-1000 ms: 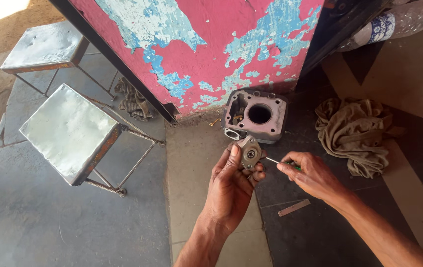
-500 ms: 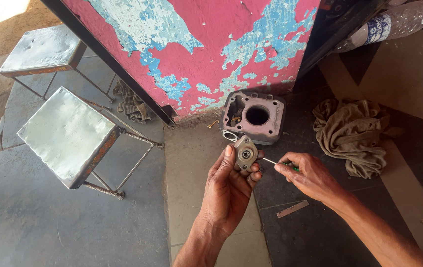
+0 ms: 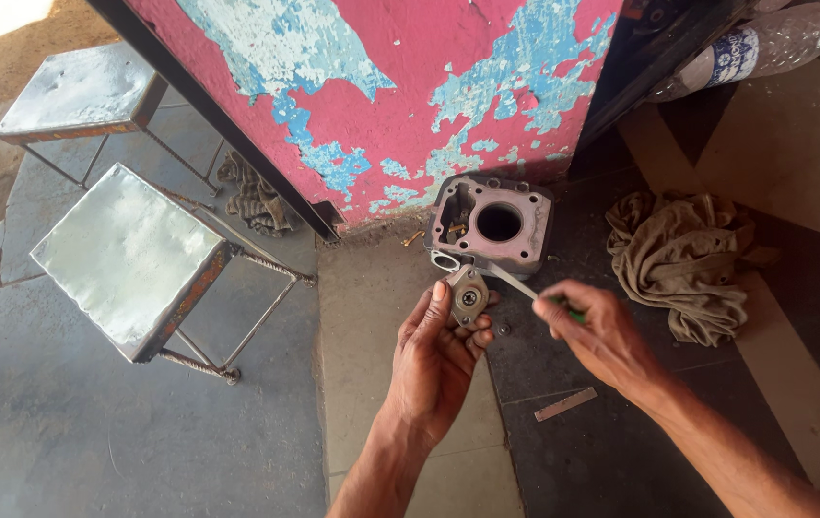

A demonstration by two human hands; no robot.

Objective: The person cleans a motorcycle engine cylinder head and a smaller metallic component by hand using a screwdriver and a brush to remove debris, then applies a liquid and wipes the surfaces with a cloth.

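Observation:
My left hand (image 3: 437, 355) grips a small grey metal part (image 3: 467, 297) with a round hole in its face, held up in front of me. My right hand (image 3: 594, 331) holds a thin screwdriver (image 3: 523, 285) with a green handle; its tip points left toward the small part and sits close to its upper right edge. Just beyond both hands, a grey metal engine cylinder block (image 3: 490, 223) with a large round bore rests on the floor against the wall.
A peeling pink and blue wall (image 3: 381, 96) stands behind the block. Two metal stools (image 3: 127, 254) (image 3: 79, 91) stand at left. A crumpled tan rag (image 3: 683, 259) lies at right, a plastic bottle (image 3: 746, 48) at top right, a small flat strip (image 3: 565, 404) on the dark floor.
The right hand has shifted the screwdriver slightly, its tip staying near the small part in the left hand. Both hands have drifted a little within the view.

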